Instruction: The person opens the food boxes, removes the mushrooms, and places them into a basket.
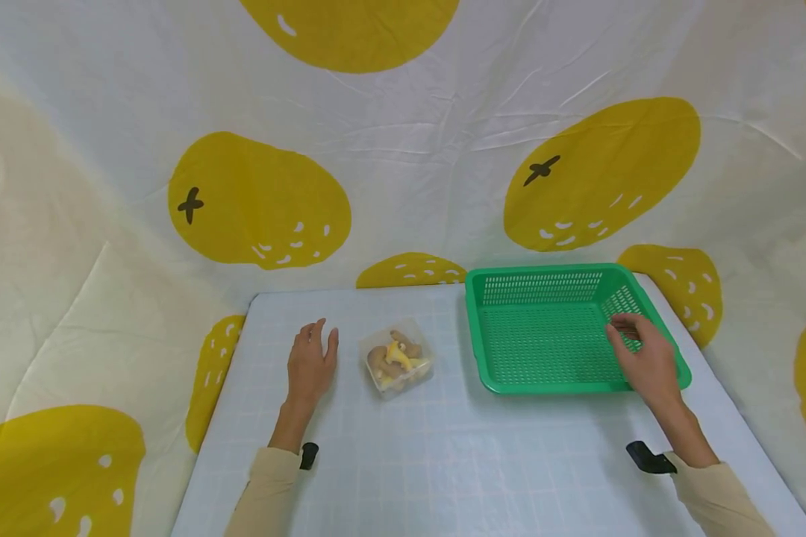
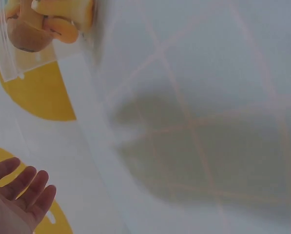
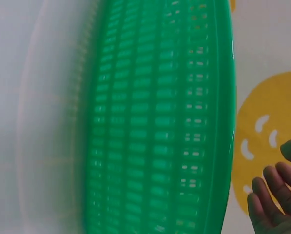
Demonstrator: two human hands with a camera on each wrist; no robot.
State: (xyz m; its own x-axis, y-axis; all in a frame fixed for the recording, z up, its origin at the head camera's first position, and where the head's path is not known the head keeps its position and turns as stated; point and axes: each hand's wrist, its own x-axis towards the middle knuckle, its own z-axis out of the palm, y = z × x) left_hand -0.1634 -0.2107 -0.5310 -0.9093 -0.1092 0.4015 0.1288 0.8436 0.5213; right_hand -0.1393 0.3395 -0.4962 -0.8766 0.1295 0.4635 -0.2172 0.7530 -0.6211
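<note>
A clear plastic box (image 1: 396, 358) holds several brown and yellow mushroom-like pieces (image 2: 35, 24) near the table's middle left. To its left, my left hand (image 1: 311, 363) hovers above the table with fingers loosely extended, apart from the box and holding nothing. On the right stands a green plastic basket (image 1: 544, 347) with slotted walls and a mesh floor, nothing lying in it. My right hand (image 1: 648, 362) is over the basket's right side, fingers loosely bent and thumb apart, with nothing between them. In the right wrist view, the basket wall (image 3: 150, 122) fills the middle, beside the fingers (image 3: 264, 204).
A pale checked cloth covers the table (image 1: 443, 462). Behind and at both sides hangs a white curtain (image 1: 403, 171) with large yellow fruit prints. A black strap piece (image 1: 650, 458) juts from the right wrist, another (image 1: 309, 456) from the left.
</note>
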